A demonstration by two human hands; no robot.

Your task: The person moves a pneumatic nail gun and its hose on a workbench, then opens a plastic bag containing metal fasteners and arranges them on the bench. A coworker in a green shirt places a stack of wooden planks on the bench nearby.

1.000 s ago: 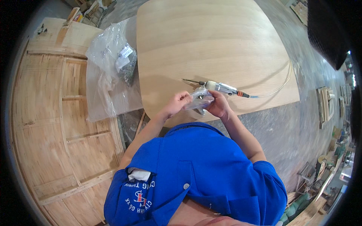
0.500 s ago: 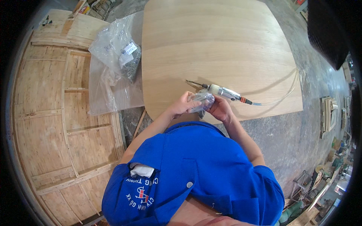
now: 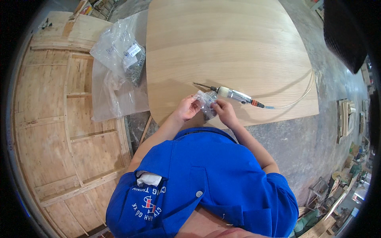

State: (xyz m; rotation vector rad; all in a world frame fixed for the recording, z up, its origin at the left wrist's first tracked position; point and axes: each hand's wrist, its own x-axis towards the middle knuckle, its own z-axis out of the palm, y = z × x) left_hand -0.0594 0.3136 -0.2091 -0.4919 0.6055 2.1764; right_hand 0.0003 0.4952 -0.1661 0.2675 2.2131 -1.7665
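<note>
Between my hands, over the near edge of a pale wooden panel point(image 3: 230, 43), is a small clear plastic bag point(image 3: 207, 104). My left hand point(image 3: 187, 108) pinches its upper left side. My right hand point(image 3: 225, 112) has its fingers closed on the bag's right side. Dark contents show low in the bag, too small to make out. Just beyond my hands lies a silver and cream power screwdriver point(image 3: 235, 95), its long bit pointing left and a thin clear hose running from its right end.
A large clear plastic bag of small metal hardware point(image 3: 136, 69) rests left of the panel on plastic sheeting point(image 3: 121, 105). Farther left stands a plywood crate structure point(image 3: 51, 150). Grey concrete floor point(image 3: 285, 139) lies to the right, with stacked boards point(image 3: 345, 121) beyond.
My right hand has turned over and now pinches the small bag from above. My left hand has shifted slightly left, and the bag's upper part is spread between them.
</note>
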